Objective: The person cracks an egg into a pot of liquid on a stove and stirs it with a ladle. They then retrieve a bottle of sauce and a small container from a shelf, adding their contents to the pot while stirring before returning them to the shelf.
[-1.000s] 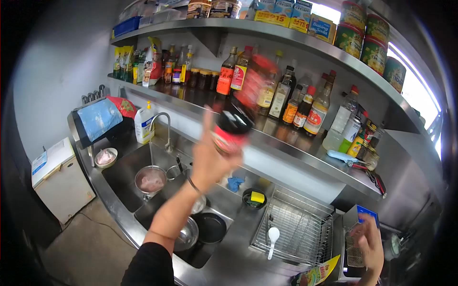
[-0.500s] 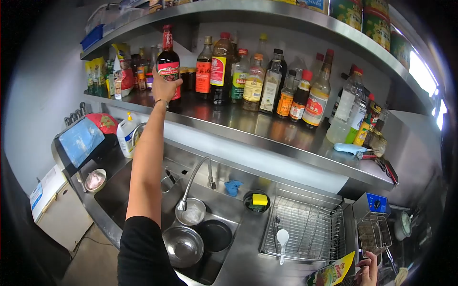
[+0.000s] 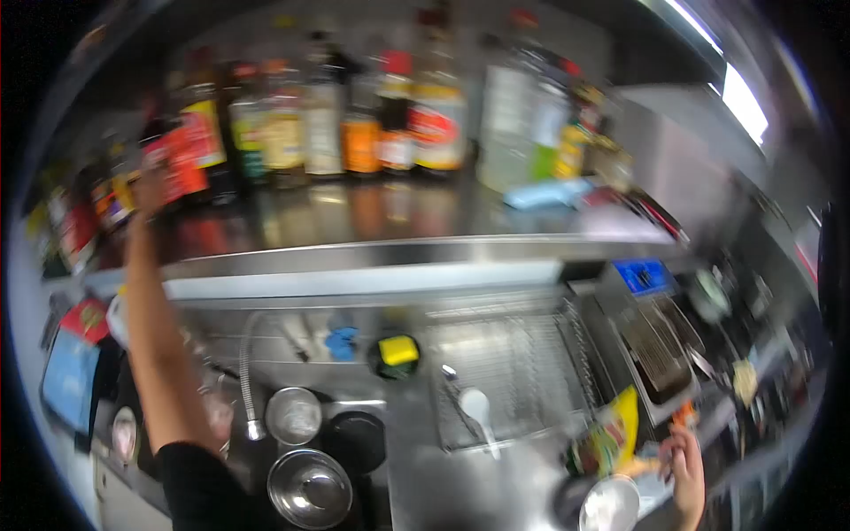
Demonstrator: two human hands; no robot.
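Note:
My left hand (image 3: 150, 188) is stretched up to the shelf, with its fingers smeared by motion. It is closed round a dark sauce bottle (image 3: 152, 133) with a red label, beside an orange-labelled bottle (image 3: 184, 159). At lower right, my right hand (image 3: 683, 465) hangs with loosely bent fingers and nothing visible in them. Near it are a yellow-and-green food packet (image 3: 613, 434) and a bowl with white contents (image 3: 609, 506).
Several sauce and oil bottles (image 3: 361, 142) line the steel shelf (image 3: 354, 212). Below are a faucet (image 3: 252, 389), metal bowls (image 3: 310, 488) in the sink, a wire dish rack (image 3: 522, 380) with a white spoon (image 3: 476, 411), and a fryer (image 3: 651, 327).
The view has swung right and blurred, so the shelf and left arm appear farther left. The left hand stays at the red-labelled bottle. More of the right hand and the bowl beside it shows.

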